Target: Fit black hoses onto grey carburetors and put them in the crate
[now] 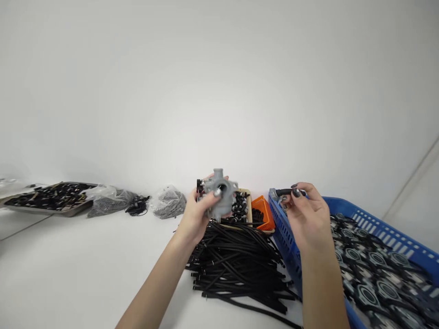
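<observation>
My left hand is closed around a grey metal carburetor, with the thumb across its front by the round bore. A black knob shows on the carburetor's left side. Off to the right, my right hand pinches a short black rubber hose between thumb and fingers, above the near-left rim of a blue crate. The hose points left and is apart from the carburetor. Below both hands lies a heap of long black hoses on the white table.
The blue crate at right holds rows of carburetors. Behind the hoses stand a cream basket of small parts and an orange basket. Along the wall at left are plastic bags, a black wire bundle and a tray of black pieces.
</observation>
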Available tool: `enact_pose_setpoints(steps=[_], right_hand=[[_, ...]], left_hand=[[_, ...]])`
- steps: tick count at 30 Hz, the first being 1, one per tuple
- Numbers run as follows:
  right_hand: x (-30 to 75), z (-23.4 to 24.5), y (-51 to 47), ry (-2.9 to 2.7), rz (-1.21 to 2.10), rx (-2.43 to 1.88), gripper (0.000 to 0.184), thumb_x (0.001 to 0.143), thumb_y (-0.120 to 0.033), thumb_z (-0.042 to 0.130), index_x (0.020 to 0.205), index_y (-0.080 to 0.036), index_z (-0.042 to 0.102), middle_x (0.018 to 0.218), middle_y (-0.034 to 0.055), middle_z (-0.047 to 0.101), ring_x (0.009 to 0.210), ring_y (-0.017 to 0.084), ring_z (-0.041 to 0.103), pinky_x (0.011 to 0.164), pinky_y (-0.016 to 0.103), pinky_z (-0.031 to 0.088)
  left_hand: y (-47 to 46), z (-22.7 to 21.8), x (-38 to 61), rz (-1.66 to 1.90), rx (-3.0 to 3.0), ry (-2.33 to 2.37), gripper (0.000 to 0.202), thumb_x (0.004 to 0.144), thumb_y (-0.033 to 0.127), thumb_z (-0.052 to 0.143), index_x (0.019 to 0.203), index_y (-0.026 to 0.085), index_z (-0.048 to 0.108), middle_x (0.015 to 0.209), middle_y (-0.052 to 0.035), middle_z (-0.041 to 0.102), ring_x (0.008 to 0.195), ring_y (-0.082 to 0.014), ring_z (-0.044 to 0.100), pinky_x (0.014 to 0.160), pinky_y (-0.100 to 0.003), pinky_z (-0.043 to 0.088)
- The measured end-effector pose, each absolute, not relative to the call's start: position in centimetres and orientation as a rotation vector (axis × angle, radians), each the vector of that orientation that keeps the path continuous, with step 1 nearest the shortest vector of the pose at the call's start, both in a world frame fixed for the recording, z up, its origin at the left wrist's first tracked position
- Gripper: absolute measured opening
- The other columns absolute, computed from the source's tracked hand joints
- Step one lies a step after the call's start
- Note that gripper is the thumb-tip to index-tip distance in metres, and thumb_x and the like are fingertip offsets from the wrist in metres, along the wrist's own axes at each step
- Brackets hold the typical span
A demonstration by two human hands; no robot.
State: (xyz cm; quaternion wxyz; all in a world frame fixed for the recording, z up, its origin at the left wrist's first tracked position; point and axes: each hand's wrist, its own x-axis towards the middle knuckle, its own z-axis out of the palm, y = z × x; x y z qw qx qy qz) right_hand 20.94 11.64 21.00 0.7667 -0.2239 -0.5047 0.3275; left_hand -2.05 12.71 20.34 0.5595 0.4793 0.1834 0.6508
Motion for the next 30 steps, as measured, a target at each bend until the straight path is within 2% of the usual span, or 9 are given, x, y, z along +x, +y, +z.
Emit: enact_pose_setpoints(steps=[3, 6, 9, 12, 15, 20, 26, 30], right_hand=[[19.9, 21.1, 10.8, -1.133, 0.787, -0.384, 0.029, 0.070, -0.032, 0.090, 0.087, -0.025, 0.068, 0.073, -0.0021, 0.069, 0.066, 0.012, 0.068, 0.065, 0.022, 0.057], [18.1, 21.2, 9.9, -1.153, 0.860, -0.351, 0.026, 0.073, -0.032, 0.089, 0.087, -0.025, 0.068, 0.069, -0.0034, 0.067, 0.065, 0.010, 0.067, 0.065, 0.021, 0.056], [16.6, 21.1, 9.3, -1.186, 0.931, -0.348, 0.024, 0.075, -0.033, 0.087, 0.087, -0.026, 0.068, 0.066, -0.0043, 0.066, 0.063, 0.010, 0.065, 0.064, 0.020, 0.055], [15.6, 20.8, 9.4, -1.184, 0.954, -0.387, 0.022, 0.076, -0.033, 0.087, 0.088, -0.026, 0.070, 0.073, -0.0029, 0.070, 0.066, 0.010, 0.064, 0.064, 0.020, 0.055], [15.1, 20.3, 9.7, -1.210, 0.932, -0.455, 0.019, 0.078, -0.037, 0.084, 0.091, -0.026, 0.075, 0.087, 0.0003, 0.073, 0.079, 0.013, 0.068, 0.076, 0.025, 0.057], [14.4, 20.1, 9.8, -1.253, 0.939, -0.462, 0.021, 0.084, -0.044, 0.077, 0.092, -0.025, 0.076, 0.095, 0.0033, 0.074, 0.091, 0.018, 0.069, 0.096, 0.034, 0.054], [13.8, 20.1, 9.4, -1.264, 1.031, -0.425, 0.019, 0.091, -0.044, 0.069, 0.092, -0.025, 0.072, 0.088, 0.0048, 0.078, 0.094, 0.022, 0.072, 0.095, 0.039, 0.056], [13.8, 19.7, 9.7, -1.228, 1.041, -0.399, 0.021, 0.089, -0.046, 0.072, 0.090, -0.025, 0.071, 0.089, 0.0038, 0.076, 0.084, 0.019, 0.071, 0.084, 0.034, 0.058]], left_hand=[[11.9, 20.5, -3.4, 1.461, 1.528, 0.580, 0.081, 0.060, 0.032, 0.092, 0.134, 0.019, 0.061, 0.117, -0.0092, 0.074, 0.108, -0.0288, 0.069, 0.095, -0.034, 0.055], [10.8, 21.0, -3.6, 1.292, 1.725, 0.565, 0.077, 0.061, 0.026, 0.090, 0.132, 0.021, 0.061, 0.117, -0.0071, 0.073, 0.105, -0.0268, 0.069, 0.094, -0.033, 0.055], [10.1, 21.3, -3.1, 1.204, 1.788, 0.528, 0.066, 0.062, 0.018, 0.087, 0.125, 0.020, 0.065, 0.126, -0.0078, 0.069, 0.106, -0.0259, 0.069, 0.091, -0.031, 0.054], [10.0, 21.3, -2.9, 1.189, 1.776, 0.529, 0.064, 0.065, 0.017, 0.085, 0.125, 0.020, 0.065, 0.132, -0.0077, 0.066, 0.107, -0.0248, 0.068, 0.092, -0.031, 0.054], [10.1, 21.2, -3.2, 1.161, 1.789, 0.577, 0.069, 0.064, 0.016, 0.085, 0.129, 0.021, 0.063, 0.130, -0.0071, 0.068, 0.107, -0.0246, 0.068, 0.093, -0.033, 0.053], [10.2, 21.3, -3.5, 1.133, 1.788, 0.619, 0.073, 0.064, 0.015, 0.085, 0.132, 0.021, 0.062, 0.125, -0.0065, 0.070, 0.107, -0.0250, 0.067, 0.092, -0.034, 0.053], [10.2, 21.5, -3.8, 1.109, 1.783, 0.590, 0.073, 0.062, 0.016, 0.087, 0.130, 0.022, 0.063, 0.122, -0.0045, 0.071, 0.108, -0.0244, 0.067, 0.090, -0.032, 0.053], [10.1, 21.6, -3.8, 1.097, 1.790, 0.554, 0.073, 0.062, 0.016, 0.087, 0.131, 0.022, 0.064, 0.121, -0.0042, 0.071, 0.109, -0.0245, 0.066, 0.091, -0.031, 0.053]])
